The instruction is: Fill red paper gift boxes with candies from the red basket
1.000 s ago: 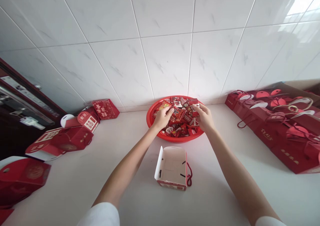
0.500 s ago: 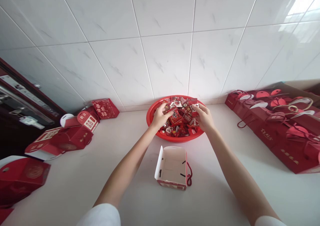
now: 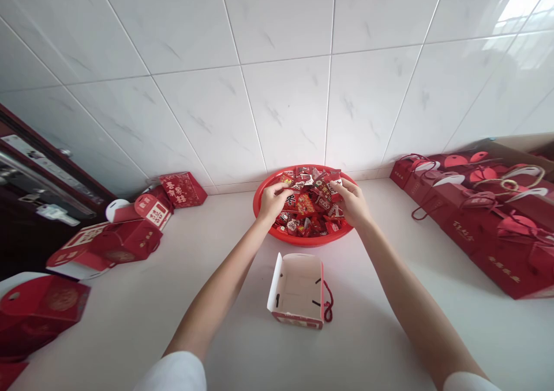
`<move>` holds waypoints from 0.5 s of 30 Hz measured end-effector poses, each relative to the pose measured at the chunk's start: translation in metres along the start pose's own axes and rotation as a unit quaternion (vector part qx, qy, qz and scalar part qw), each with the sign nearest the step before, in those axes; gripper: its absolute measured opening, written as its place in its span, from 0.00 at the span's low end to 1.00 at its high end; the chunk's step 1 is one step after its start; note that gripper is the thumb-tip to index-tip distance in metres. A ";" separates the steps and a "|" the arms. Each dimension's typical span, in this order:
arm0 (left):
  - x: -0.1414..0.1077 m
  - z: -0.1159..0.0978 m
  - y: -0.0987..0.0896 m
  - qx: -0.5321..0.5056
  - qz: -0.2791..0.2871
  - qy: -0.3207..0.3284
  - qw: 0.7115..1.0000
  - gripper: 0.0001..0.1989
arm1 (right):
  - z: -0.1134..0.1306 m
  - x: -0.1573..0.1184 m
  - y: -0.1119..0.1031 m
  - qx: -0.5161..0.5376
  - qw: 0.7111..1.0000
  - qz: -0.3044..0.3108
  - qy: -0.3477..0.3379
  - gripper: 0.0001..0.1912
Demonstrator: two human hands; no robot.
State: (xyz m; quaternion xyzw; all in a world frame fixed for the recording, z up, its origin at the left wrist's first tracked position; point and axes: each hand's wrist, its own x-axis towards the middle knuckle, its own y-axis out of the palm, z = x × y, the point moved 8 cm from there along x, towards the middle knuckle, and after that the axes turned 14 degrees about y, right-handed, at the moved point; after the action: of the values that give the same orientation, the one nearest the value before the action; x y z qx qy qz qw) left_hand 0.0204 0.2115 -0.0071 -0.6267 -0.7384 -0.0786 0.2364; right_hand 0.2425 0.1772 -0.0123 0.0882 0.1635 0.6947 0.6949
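A red plastic basket [image 3: 308,242], full of wrapped candies [image 3: 318,225], stands against the tiled wall. My left hand [image 3: 272,202] is over its left side, fingers closed on a red candy packet [image 3: 291,201] with a dark character on it. Over the basket's right side, my right hand [image 3: 352,202] pinches a small red-and-white wrapped candy [image 3: 336,183]; its fingers partly cover it. Between my forearms, nearer to me, an open gift box [image 3: 298,284] shows its pale inside. A dark red cord handle [image 3: 328,304] hangs at its right side.
Red gift boxes [image 3: 134,238] line the left of the white counter [image 3: 216,252], with another box [image 3: 184,189] by the wall. Several red gift bags [image 3: 485,229] with cords stand in rows at the right. A dark door with keys [image 3: 56,213] is at far left.
My left hand has drawn slightly left and its packet now sits closer to the fingers. An orange-red packet shows beside it. My right hand has barely moved.
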 end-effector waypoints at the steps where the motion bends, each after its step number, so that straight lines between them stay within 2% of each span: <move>1: 0.000 0.001 -0.001 -0.001 -0.004 0.000 1.000 0.07 | 0.001 -0.001 0.000 -0.001 1.000 0.000 -0.001 0.19; 10: 0.007 -0.002 0.002 -0.093 -0.019 0.039 0.995 0.11 | 0.001 -0.003 0.004 -0.022 1.000 0.008 0.002 0.21; 12: 0.008 -0.003 0.006 -0.100 -0.001 0.033 0.994 0.13 | 0.001 -0.002 0.004 -0.031 0.999 0.010 -0.005 0.21; 15: 0.008 -0.011 0.018 -0.103 0.060 0.051 0.992 0.15 | 0.002 0.000 0.004 -0.058 0.998 0.007 -0.021 0.22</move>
State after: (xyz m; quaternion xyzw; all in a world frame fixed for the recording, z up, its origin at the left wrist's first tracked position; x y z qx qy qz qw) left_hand 0.0398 0.2178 0.0028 -0.6863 -0.6742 -0.1713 0.2123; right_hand 0.2391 0.1774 -0.0093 0.0635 0.1073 0.7057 0.6974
